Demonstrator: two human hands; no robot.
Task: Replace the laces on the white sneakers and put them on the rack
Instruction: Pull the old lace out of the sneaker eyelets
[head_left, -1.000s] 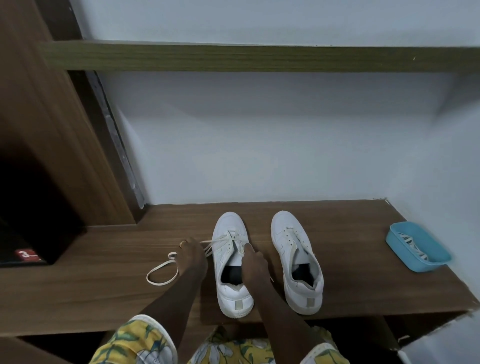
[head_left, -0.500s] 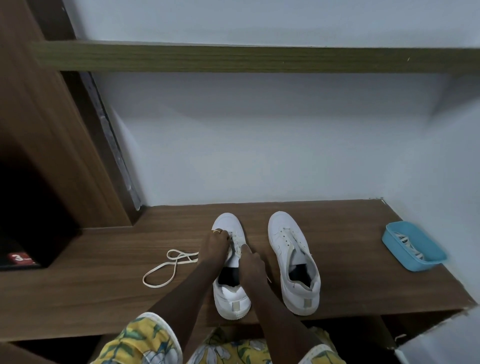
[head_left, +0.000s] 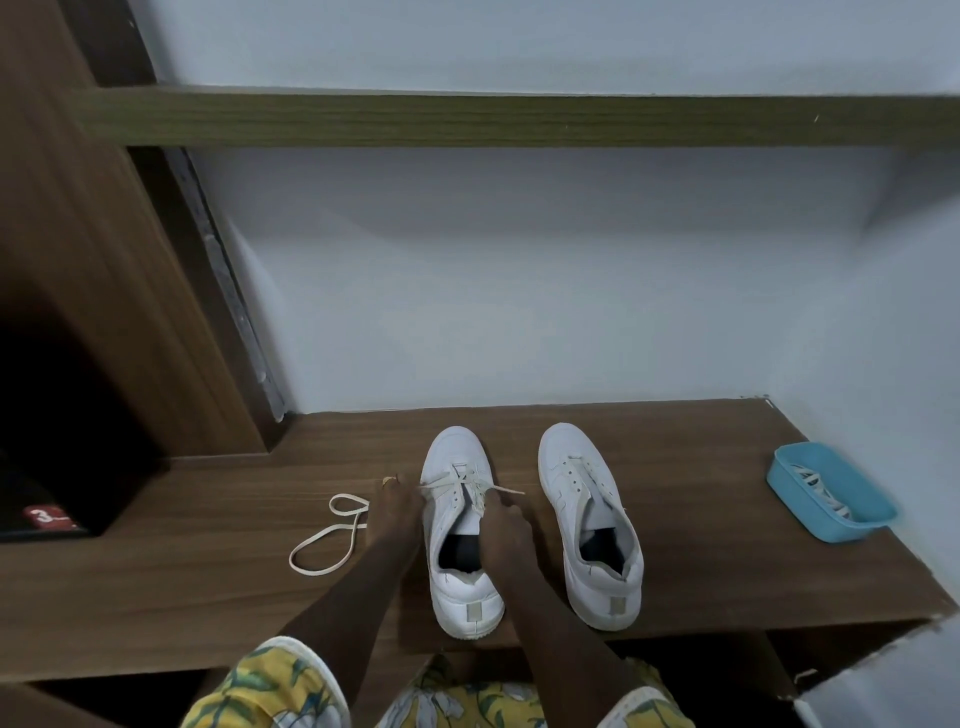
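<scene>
Left hand (head_left: 395, 512) pinches lace (head_left: 447, 482) at 9 o'clock of left sneaker (head_left: 457, 597); right hand (head_left: 501, 527) pinches it at tongue (head_left: 469, 521). Right sneaker (head_left: 566, 467) at 3 o'clock, tray (head_left: 795, 504) farther.

Between the fingers (head_left: 395, 493) the first sneaker (head_left: 447, 514) is set; loose lace (head_left: 332, 540) laid left, second sneaker (head_left: 582, 499) right, tray (head_left: 852, 532) farther right, all on the surface (head_left: 701, 571).

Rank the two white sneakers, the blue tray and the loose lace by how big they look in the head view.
1. Left sneaker and right sneaker: they look alike, so they share the top spot.
2. Blue tray.
3. Loose lace, smallest.
</scene>
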